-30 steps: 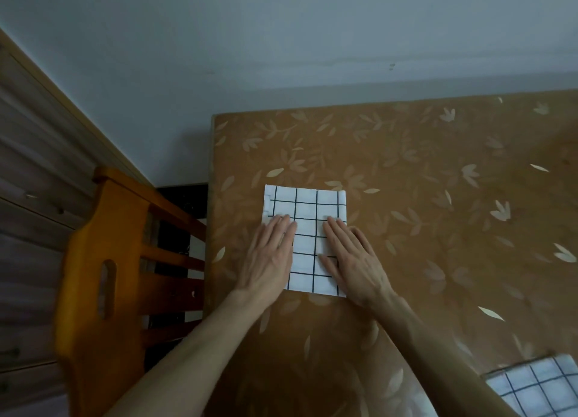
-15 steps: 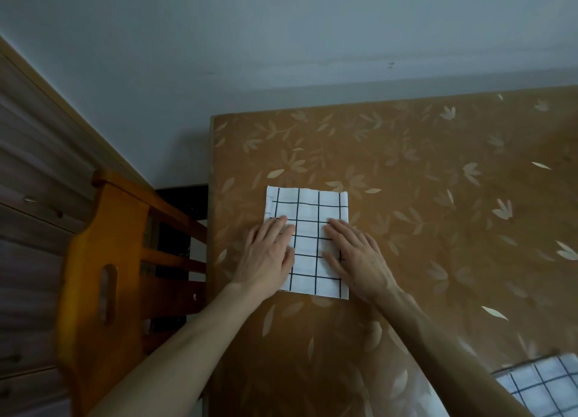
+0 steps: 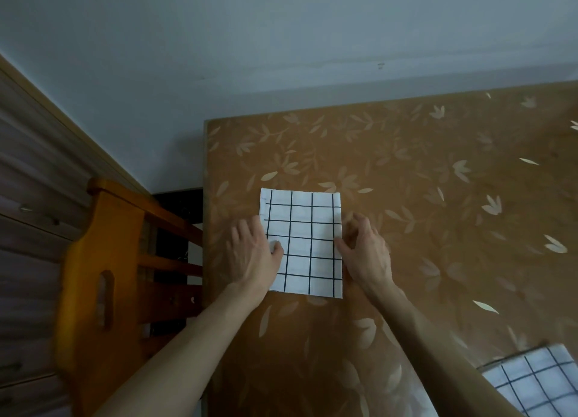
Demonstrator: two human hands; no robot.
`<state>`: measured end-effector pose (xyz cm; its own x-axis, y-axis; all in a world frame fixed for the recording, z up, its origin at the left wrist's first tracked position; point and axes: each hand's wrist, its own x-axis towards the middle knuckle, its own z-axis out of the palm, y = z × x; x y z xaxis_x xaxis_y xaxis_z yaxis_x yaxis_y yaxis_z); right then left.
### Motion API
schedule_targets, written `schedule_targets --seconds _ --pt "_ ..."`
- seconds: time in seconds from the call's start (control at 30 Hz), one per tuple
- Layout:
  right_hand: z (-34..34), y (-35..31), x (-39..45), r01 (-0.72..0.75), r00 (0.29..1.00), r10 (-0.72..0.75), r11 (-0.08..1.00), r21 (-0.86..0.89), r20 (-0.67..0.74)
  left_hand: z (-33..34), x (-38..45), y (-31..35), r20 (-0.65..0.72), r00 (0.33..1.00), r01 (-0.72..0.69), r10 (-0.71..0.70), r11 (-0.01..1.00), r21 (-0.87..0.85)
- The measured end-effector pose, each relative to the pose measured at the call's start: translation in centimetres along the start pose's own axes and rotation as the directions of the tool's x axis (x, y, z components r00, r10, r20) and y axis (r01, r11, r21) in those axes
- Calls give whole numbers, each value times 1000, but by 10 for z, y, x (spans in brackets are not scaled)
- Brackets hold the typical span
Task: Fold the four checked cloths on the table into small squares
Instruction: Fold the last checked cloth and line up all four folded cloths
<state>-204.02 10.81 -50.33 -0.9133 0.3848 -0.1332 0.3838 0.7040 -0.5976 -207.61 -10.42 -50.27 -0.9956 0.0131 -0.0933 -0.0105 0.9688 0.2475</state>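
Observation:
A folded white cloth with black checks [image 3: 305,229] lies flat as an upright rectangle near the left edge of the table [image 3: 406,172]. My left hand [image 3: 251,257] is at the cloth's left edge, its thumb on top of the fabric and its fingertips ending at that edge. My right hand [image 3: 366,251] is at the right edge, thumb against the fabric and fingers curled beside it; it is slightly blurred. Another checked cloth [image 3: 538,382] shows at the bottom right corner, cut off by the frame.
The table has a brown leaf-patterned cover and stands against a pale wall. An orange wooden chair [image 3: 103,260] stands close to the table's left side. Wood panelling runs along the far left.
Both hands have slid outward from the top of the cloth to its left and right edges. The cloth has stayed in place.

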Motion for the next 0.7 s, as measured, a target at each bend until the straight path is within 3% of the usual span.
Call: schedule_targets --seconds 0.13,0.2,0.33,0.53,0.7 --pt "3 -12 2 -215 976 204 963 163 82 -1 -1 11 26 995 99 -96 983 -157" --pt "3 -13 3 -272 961 255 944 187 111 -3 2 15 70 979 204 -192 942 -266" --pt "3 -15 5 -347 935 322 917 197 147 1 13 17 181 921 385 -344 873 -300" --pt "6 -15 2 -338 941 312 896 287 133 -3 19 18 314 868 474 -386 833 -286" --pt "-2 -13 -2 -335 942 310 874 353 126 -5 10 15 271 886 463 -376 730 -502"
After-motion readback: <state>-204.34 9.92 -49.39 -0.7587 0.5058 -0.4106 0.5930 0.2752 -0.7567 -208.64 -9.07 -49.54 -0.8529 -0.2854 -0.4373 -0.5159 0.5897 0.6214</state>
